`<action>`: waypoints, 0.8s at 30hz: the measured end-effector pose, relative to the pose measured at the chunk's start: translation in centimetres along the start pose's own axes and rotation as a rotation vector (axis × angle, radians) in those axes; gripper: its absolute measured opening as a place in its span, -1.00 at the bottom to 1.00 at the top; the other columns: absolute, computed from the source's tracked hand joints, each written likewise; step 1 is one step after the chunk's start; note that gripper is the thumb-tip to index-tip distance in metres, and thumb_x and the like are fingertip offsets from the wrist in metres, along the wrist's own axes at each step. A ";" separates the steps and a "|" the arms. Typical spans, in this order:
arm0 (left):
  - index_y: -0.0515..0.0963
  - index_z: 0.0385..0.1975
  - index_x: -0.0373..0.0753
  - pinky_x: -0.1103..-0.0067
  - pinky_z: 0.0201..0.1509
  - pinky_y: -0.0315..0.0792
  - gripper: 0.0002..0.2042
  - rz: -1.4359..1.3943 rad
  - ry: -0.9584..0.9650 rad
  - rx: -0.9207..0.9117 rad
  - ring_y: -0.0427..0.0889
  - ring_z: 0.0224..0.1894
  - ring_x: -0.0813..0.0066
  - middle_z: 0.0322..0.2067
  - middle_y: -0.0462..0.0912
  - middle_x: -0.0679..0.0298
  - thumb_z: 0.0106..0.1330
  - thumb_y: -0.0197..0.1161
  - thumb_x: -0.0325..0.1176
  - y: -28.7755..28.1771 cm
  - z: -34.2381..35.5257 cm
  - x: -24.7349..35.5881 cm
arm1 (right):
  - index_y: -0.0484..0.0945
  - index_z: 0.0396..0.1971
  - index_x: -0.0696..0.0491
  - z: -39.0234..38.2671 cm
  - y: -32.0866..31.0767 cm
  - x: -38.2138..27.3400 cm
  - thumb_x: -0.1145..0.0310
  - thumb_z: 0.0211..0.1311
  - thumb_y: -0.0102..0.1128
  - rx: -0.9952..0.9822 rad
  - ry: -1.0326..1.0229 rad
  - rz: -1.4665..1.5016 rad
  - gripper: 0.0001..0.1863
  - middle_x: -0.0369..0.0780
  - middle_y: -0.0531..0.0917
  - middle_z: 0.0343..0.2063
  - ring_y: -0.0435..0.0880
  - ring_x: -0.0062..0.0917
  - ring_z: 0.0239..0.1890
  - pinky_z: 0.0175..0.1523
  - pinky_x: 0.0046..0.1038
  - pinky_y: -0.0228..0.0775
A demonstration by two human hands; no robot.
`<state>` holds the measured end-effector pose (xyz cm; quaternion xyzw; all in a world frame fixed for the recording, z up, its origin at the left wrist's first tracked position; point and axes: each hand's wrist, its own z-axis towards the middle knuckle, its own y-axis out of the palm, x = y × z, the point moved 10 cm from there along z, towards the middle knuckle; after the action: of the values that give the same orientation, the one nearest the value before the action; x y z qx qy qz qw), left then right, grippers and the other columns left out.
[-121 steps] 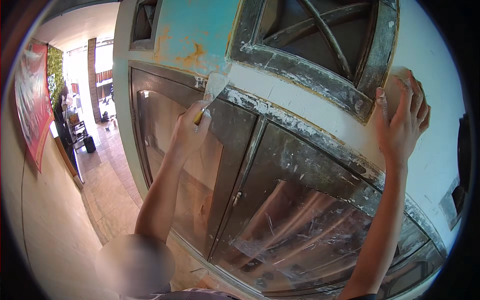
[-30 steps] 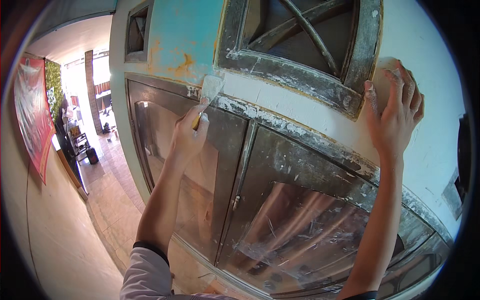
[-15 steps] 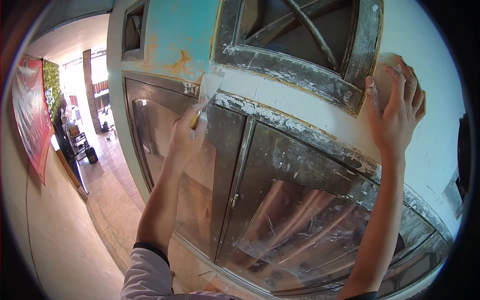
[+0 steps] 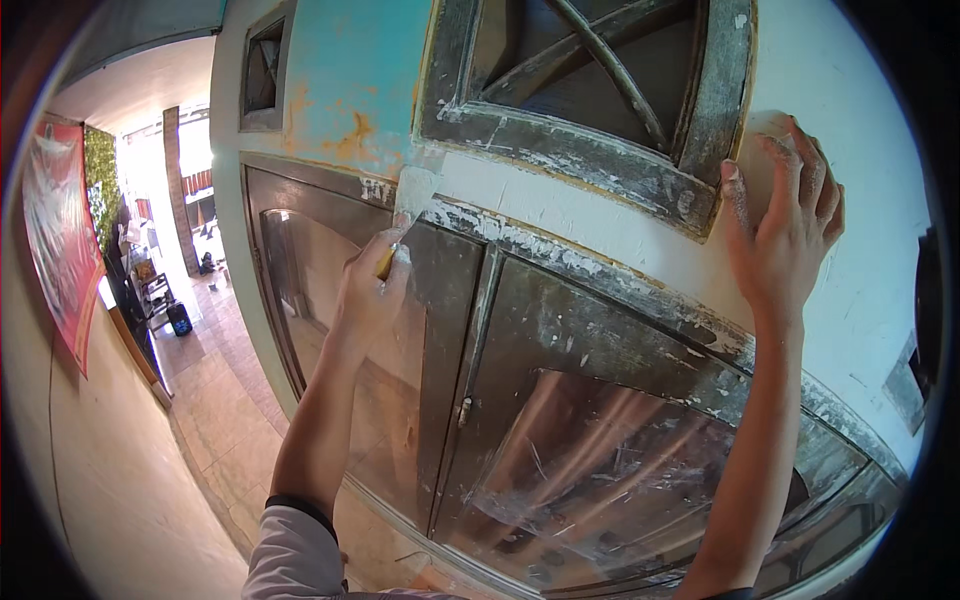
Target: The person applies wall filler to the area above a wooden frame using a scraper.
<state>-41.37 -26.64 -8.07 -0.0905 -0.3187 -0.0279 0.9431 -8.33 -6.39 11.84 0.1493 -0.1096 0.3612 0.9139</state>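
My left hand [image 4: 372, 290] is closed round the yellow handle of a scraper [image 4: 417, 188]. Its flat, pale blade rests at the left end of a white-coated band [image 4: 530, 190], where this meets a teal, rust-stained panel [image 4: 345, 70] and the flaking wood above the dark doors [image 4: 530, 310]. Over on the right, my right hand [image 4: 785, 225] has spread, bent fingers on the white wall, its thumb against the side of a weathered wooden vent frame [image 4: 640, 180] with crossed bars. White dust coats the fingertips of both hands.
A small framed vent [image 4: 263, 75] sits at upper left. A red banner [image 4: 60, 230] hangs on the left wall above a tiled floor [image 4: 220, 420]. Down the bright passage are furniture and a black object [image 4: 180, 318]. A dark object [image 4: 925, 310] is at the far right edge.
Over the last second, the scraper and my left hand have shifted slightly down and left in the picture, the scene moving a little too. My right hand stays on the wall beside the frame.
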 end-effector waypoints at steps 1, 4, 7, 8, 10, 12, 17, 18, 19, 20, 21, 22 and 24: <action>0.52 0.20 -0.27 0.59 0.00 0.50 -0.62 0.001 0.000 0.001 0.72 -0.09 0.42 -0.03 0.71 0.02 0.38 0.15 -0.57 0.0 0.2 -0.2 | 0.51 0.16 -0.16 0.0 0.2 0.0 -0.04 0.37 0.24 -0.017 0.011 0.010 -0.54 -0.33 0.42 0.36 0.30 -0.29 0.41 0.49 -0.09 -0.06; 0.52 0.20 -0.28 0.61 0.01 0.48 -0.61 -0.015 0.279 0.098 0.69 -0.08 0.47 0.00 0.71 0.04 0.38 0.13 -0.58 -1.2 0.8 2.5 | 0.51 0.16 -0.17 0.1 0.1 -0.2 -0.04 0.37 0.24 -0.008 0.010 0.006 -0.55 -0.33 0.43 0.35 0.31 -0.29 0.41 0.49 -0.10 -0.06; 0.52 0.21 -0.29 0.63 0.00 0.46 -0.61 0.015 0.105 -0.001 0.66 -0.12 0.52 0.03 0.70 0.07 0.38 0.13 -0.59 -0.8 1.3 1.5 | 0.52 0.12 -0.14 0.1 0.0 -0.2 -0.02 0.32 0.29 0.014 -0.001 0.018 -0.54 -0.27 0.45 0.31 0.34 -0.32 0.37 0.46 -0.12 -0.05; 0.51 0.21 -0.28 0.63 -0.02 0.46 -0.61 0.014 0.202 0.044 0.64 -0.16 0.53 0.00 0.71 0.07 0.38 0.13 -0.60 -0.8 1.0 1.7 | 0.52 0.12 -0.14 0.1 0.0 -0.2 -0.02 0.32 0.29 0.013 -0.002 0.019 -0.54 -0.27 0.45 0.31 0.34 -0.32 0.37 0.46 -0.12 -0.05; 0.51 0.22 -0.27 0.63 -0.05 0.46 -0.60 0.012 0.299 0.088 0.62 -0.21 0.54 -0.03 0.71 0.07 0.38 0.13 -0.60 -0.9 0.2 2.2 | 0.52 0.12 -0.14 0.1 -0.1 -0.3 -0.01 0.32 0.29 0.018 -0.012 0.011 -0.55 -0.27 0.44 0.32 0.33 -0.31 0.38 0.46 -0.11 -0.06; 0.52 0.22 -0.27 0.62 -0.07 0.48 -0.60 -0.019 0.159 0.057 0.64 -0.21 0.53 -0.05 0.72 0.08 0.38 0.14 -0.60 -0.6 0.0 1.2 | 0.52 0.12 -0.14 0.2 0.0 -0.4 -0.01 0.32 0.29 0.014 -0.004 0.011 -0.55 -0.27 0.44 0.32 0.33 -0.31 0.38 0.47 -0.11 -0.06; 0.52 0.22 -0.25 0.63 -0.12 0.48 -0.60 0.000 0.098 0.034 0.60 -0.26 0.59 -0.09 0.73 0.09 0.38 0.15 -0.59 -0.2 1.3 2.1 | 0.53 0.11 -0.14 0.0 -0.1 -0.1 -0.01 0.32 0.29 0.008 0.008 0.005 -0.55 -0.27 0.44 0.32 0.33 -0.31 0.38 0.46 -0.10 -0.06; 0.52 0.22 -0.25 0.64 -0.13 0.48 -0.60 0.006 0.178 0.060 0.58 -0.28 0.62 -0.10 0.73 0.09 0.38 0.15 -0.59 -0.5 1.2 2.8 | 0.53 0.11 -0.14 0.1 -0.1 -0.2 -0.01 0.32 0.29 0.008 0.005 0.005 -0.55 -0.27 0.45 0.32 0.33 -0.31 0.38 0.46 -0.10 -0.06; 0.52 0.22 -0.25 0.64 -0.13 0.48 -0.60 0.005 0.179 0.059 0.58 -0.28 0.62 -0.10 0.73 0.09 0.38 0.15 -0.59 -0.3 1.1 2.3 | 0.53 0.11 -0.14 0.1 -0.1 -0.2 -0.01 0.33 0.29 0.005 0.000 0.001 -0.55 -0.26 0.45 0.32 0.33 -0.31 0.38 0.46 -0.10 -0.05; 0.52 0.22 -0.24 0.64 -0.13 0.48 -0.60 -0.011 0.219 0.078 0.59 -0.27 0.60 -0.10 0.73 0.08 0.38 0.15 -0.59 -0.3 0.7 2.2 | 0.53 0.11 -0.14 0.1 -0.1 -0.2 -0.01 0.33 0.29 0.004 0.000 0.000 -0.55 -0.26 0.45 0.32 0.33 -0.31 0.38 0.46 -0.10 -0.05; 0.52 0.22 -0.23 0.63 -0.12 0.48 -0.60 -0.028 0.258 0.097 0.61 -0.27 0.58 -0.10 0.73 0.06 0.38 0.16 -0.59 -0.5 0.4 2.1 | 0.53 0.11 -0.14 0.1 -0.1 -0.4 -0.01 0.33 0.28 0.007 -0.001 0.009 -0.55 -0.27 0.45 0.32 0.33 -0.31 0.38 0.46 -0.10 -0.05; 0.52 0.22 -0.23 0.63 -0.12 0.48 -0.60 -0.027 0.256 0.099 0.61 -0.27 0.58 -0.10 0.73 0.06 0.38 0.16 -0.59 -0.5 0.4 2.2 | 0.53 0.11 -0.14 0.2 -0.1 -0.6 -0.02 0.33 0.28 0.010 -0.003 0.022 -0.56 -0.27 0.45 0.32 0.33 -0.31 0.38 0.46 -0.10 -0.05; 0.52 0.21 -0.24 0.62 -0.09 0.49 -0.60 0.000 0.168 0.087 0.65 -0.22 0.52 -0.03 0.72 0.04 0.37 0.16 -0.59 -0.4 0.7 1.7 | 0.53 0.11 -0.14 0.1 -0.2 -0.7 -0.02 0.34 0.27 0.008 0.006 0.025 -0.55 -0.28 0.45 0.32 0.33 -0.31 0.38 0.46 -0.10 -0.05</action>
<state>-40.44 -26.88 -6.41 -0.0470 -0.2395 -0.0214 0.9695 -8.73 -6.99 11.67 0.1503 -0.1073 0.3736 0.9090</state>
